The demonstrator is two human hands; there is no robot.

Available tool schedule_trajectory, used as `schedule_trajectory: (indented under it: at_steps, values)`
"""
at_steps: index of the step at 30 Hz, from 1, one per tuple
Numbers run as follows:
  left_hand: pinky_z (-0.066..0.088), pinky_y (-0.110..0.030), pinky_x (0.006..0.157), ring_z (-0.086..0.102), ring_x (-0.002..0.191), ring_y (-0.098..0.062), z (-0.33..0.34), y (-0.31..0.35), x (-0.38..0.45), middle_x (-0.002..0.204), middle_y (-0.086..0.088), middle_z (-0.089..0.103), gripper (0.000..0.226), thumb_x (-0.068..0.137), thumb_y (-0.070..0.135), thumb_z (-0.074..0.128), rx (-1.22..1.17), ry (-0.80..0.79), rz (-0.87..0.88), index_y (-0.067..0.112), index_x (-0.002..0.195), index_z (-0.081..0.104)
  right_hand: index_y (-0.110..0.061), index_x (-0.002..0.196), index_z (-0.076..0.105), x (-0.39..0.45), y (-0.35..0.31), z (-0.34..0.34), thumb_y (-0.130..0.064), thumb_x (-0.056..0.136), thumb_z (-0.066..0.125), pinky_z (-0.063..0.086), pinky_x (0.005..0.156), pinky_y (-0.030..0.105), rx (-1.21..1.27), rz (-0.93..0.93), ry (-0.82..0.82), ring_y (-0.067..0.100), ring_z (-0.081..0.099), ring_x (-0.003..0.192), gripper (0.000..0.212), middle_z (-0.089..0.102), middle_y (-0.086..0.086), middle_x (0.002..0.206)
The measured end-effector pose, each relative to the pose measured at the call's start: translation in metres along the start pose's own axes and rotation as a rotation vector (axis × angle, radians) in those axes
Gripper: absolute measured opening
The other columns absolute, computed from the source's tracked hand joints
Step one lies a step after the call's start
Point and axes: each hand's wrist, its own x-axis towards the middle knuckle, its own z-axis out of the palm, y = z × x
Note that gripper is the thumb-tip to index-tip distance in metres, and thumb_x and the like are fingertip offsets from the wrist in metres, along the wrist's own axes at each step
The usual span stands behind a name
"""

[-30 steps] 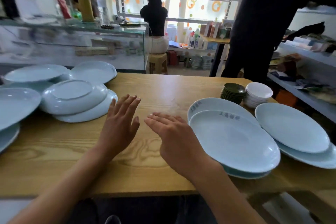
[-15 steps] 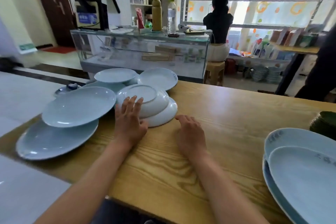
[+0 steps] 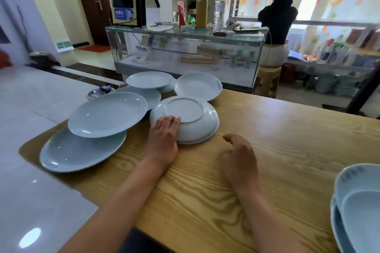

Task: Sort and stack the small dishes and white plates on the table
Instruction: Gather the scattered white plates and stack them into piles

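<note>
My left hand [image 3: 163, 137] lies flat, fingers straight, on the near side of an upturned plate [image 3: 186, 122], pale and glossy with its foot ring up. My right hand [image 3: 239, 156] rests loosely curled on the bare wooden table [image 3: 287, 150], holding nothing. Five more pale plates crowd the table's left end, one [image 3: 82, 150] overhanging the edge. Two stacked plates [image 3: 357, 207] sit far right, with open wood between.

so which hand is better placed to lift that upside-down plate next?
Left. The left hand already rests on the near rim of the upside-down plate, fingers on its base. The right hand sits loosely curled on the table, apart from the plate.
</note>
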Motion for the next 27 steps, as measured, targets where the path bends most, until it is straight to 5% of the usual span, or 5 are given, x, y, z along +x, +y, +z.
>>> schedule_trajectory:
  at_steps: [4, 9, 17, 27]
  values:
    - [0.041, -0.054, 0.101, 0.046, 0.123, -0.035, -0.002, -0.001, -0.004, 0.129, -0.015, 0.054, 0.067, 0.065, -0.003, 0.057, 0.01, -0.032, 0.043, 0.007, 0.132, 0.054, -0.013, 0.121, 0.061, -0.003, 0.0, 0.0, 0.004, 0.072, 0.049, 0.042, 0.098, 0.033, 0.006, 0.026, -0.004, 0.019, 0.051, 0.119, 0.054, 0.062, 0.002, 0.122]
    - [0.039, -0.06, 0.099, 0.045, 0.121, -0.032, -0.011, 0.003, -0.014, 0.125, -0.011, 0.053, 0.065, 0.069, 0.028, 0.042, 0.054, -0.095, 0.206, 0.01, 0.131, 0.053, -0.012, 0.121, 0.061, -0.006, 0.001, -0.001, 0.004, 0.071, 0.048, 0.041, 0.098, 0.032, 0.004, 0.026, 0.008, 0.02, 0.052, 0.117, 0.054, 0.062, 0.004, 0.121]
    - [0.029, -0.061, 0.109, 0.045, 0.122, -0.032, -0.018, 0.013, -0.033, 0.125, -0.012, 0.05, 0.064, 0.074, 0.036, 0.047, 0.055, -0.095, 0.348, 0.009, 0.133, 0.05, -0.014, 0.119, 0.062, -0.005, 0.004, 0.001, 0.005, 0.077, 0.047, 0.042, 0.096, 0.031, 0.033, 0.051, 0.037, 0.021, 0.053, 0.115, 0.049, 0.063, 0.002, 0.119]
    - [0.038, -0.058, 0.102, 0.047, 0.108, -0.03, -0.033, 0.023, -0.037, 0.113, -0.013, 0.054, 0.06, 0.069, 0.008, 0.035, 0.05, 0.072, 0.335, 0.006, 0.124, 0.06, -0.013, 0.12, 0.06, -0.012, 0.001, -0.007, 0.007, 0.078, 0.044, 0.04, 0.09, 0.027, 0.104, 0.074, 0.064, 0.02, 0.053, 0.111, 0.049, 0.062, 0.003, 0.116]
